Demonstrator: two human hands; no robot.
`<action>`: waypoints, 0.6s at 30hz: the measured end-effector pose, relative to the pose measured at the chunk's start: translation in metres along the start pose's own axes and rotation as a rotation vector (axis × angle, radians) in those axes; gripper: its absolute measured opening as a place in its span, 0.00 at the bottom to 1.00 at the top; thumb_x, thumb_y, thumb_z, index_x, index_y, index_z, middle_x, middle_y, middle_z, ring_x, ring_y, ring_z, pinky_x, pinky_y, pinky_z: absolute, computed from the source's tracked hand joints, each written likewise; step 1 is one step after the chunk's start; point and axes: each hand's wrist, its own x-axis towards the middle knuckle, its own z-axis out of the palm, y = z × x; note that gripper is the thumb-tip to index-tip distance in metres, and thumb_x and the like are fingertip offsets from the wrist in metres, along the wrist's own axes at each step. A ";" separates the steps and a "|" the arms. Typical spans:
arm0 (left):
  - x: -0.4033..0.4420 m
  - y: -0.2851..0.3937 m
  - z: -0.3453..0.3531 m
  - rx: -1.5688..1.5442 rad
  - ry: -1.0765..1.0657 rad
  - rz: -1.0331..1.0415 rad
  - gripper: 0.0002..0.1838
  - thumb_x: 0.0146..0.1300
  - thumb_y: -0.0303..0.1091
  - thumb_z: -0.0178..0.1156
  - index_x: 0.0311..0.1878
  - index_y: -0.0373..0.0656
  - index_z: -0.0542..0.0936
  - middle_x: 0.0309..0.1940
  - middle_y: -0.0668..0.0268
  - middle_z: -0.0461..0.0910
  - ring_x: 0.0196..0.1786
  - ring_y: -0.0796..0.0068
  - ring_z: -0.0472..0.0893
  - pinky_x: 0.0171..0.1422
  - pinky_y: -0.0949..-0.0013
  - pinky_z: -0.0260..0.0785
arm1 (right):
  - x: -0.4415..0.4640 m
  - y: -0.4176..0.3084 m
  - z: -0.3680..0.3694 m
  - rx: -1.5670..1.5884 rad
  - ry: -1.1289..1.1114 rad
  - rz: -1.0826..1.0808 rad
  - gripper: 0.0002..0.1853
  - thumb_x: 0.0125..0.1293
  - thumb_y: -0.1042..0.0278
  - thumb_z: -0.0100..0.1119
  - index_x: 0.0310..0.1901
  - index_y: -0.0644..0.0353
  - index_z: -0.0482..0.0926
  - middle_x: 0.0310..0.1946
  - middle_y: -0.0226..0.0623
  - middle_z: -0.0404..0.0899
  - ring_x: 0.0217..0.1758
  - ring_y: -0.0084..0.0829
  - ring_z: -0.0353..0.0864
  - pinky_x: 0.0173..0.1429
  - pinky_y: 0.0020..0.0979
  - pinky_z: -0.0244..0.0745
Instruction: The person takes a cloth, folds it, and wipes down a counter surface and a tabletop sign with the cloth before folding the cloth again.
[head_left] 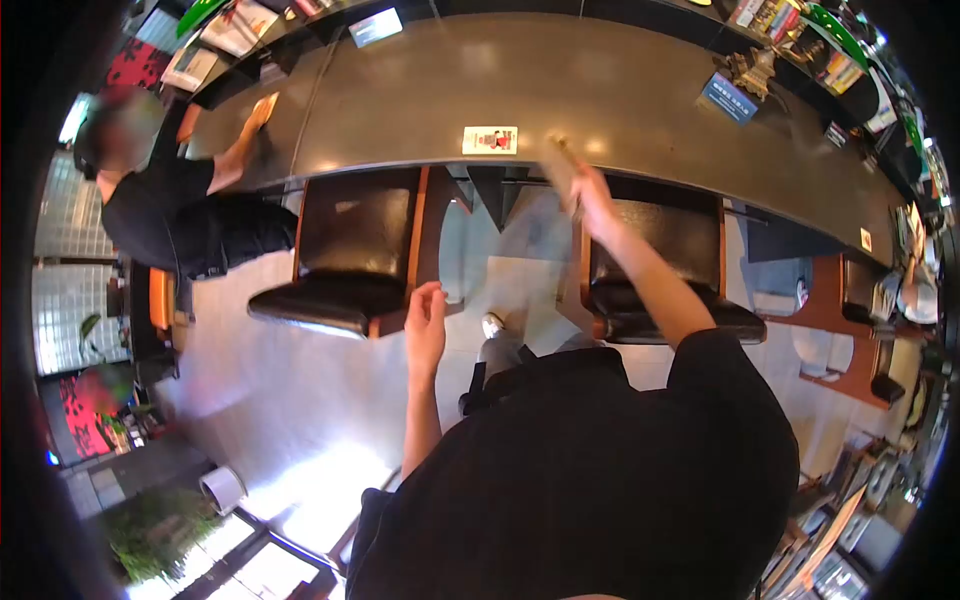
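My right hand [592,203] is closed around a blurred tan, flat object [560,167] at the near edge of the long dark table [420,90]. Just left of that object, a small white card with a red and black print [490,140] lies on the tabletop. My left hand [427,312] hangs in the air beside a black-seated chair, its fingers loosely curled and apart, with nothing visible in it.
Dark leather chairs [355,230] [655,245] stand along the table. A person in black [165,215] sits at the left, a hand on the tabletop. Blue signs [728,97] [376,28] and a brass lamp base [752,72] stand toward the back. A white pot [222,489] is lower left.
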 end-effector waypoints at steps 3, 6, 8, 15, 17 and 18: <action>0.018 -0.002 -0.026 0.057 -0.113 -0.078 0.14 0.76 0.37 0.55 0.55 0.37 0.77 0.45 0.60 0.83 0.51 0.74 0.81 0.57 0.70 0.72 | 0.128 0.012 -0.034 -0.935 0.549 -0.819 0.33 0.53 0.76 0.50 0.65 0.64 0.71 0.48 0.54 0.79 0.54 0.49 0.79 0.59 0.45 0.74; 0.037 -0.008 -0.038 0.003 -0.192 -0.129 0.14 0.77 0.36 0.53 0.56 0.37 0.76 0.44 0.61 0.83 0.50 0.75 0.80 0.57 0.71 0.71 | 0.164 0.019 -0.049 -1.451 0.383 -0.694 0.32 0.57 0.76 0.50 0.67 0.60 0.71 0.66 0.63 0.69 0.71 0.52 0.67 0.74 0.41 0.64; 0.053 -0.012 -0.046 0.007 -0.245 -0.137 0.14 0.77 0.36 0.53 0.56 0.37 0.76 0.44 0.61 0.83 0.49 0.75 0.80 0.57 0.71 0.71 | 0.123 0.018 -0.008 -1.400 0.271 -0.529 0.32 0.56 0.76 0.50 0.67 0.60 0.72 0.65 0.62 0.70 0.71 0.52 0.68 0.74 0.41 0.64; 0.114 0.000 -0.025 0.057 -0.429 -0.135 0.17 0.79 0.45 0.49 0.58 0.44 0.76 0.45 0.68 0.81 0.47 0.78 0.78 0.50 0.73 0.68 | 0.014 0.062 0.069 -0.537 -0.191 0.479 0.33 0.47 0.77 0.49 0.60 0.66 0.76 0.49 0.46 0.80 0.52 0.43 0.82 0.51 0.43 0.79; 0.137 0.007 -0.011 0.044 -0.496 -0.111 0.17 0.79 0.45 0.49 0.58 0.44 0.76 0.46 0.68 0.81 0.47 0.78 0.78 0.50 0.73 0.68 | 0.006 0.091 0.061 -0.062 -0.240 0.620 0.34 0.44 0.77 0.48 0.60 0.65 0.76 0.49 0.43 0.80 0.51 0.40 0.81 0.51 0.41 0.79; 0.147 0.008 -0.006 0.006 -0.499 -0.135 0.17 0.79 0.45 0.49 0.58 0.45 0.76 0.46 0.68 0.81 0.48 0.78 0.78 0.50 0.72 0.68 | 0.004 0.096 0.056 0.406 -0.284 0.727 0.36 0.41 0.78 0.47 0.60 0.64 0.76 0.49 0.40 0.79 0.50 0.38 0.81 0.52 0.38 0.79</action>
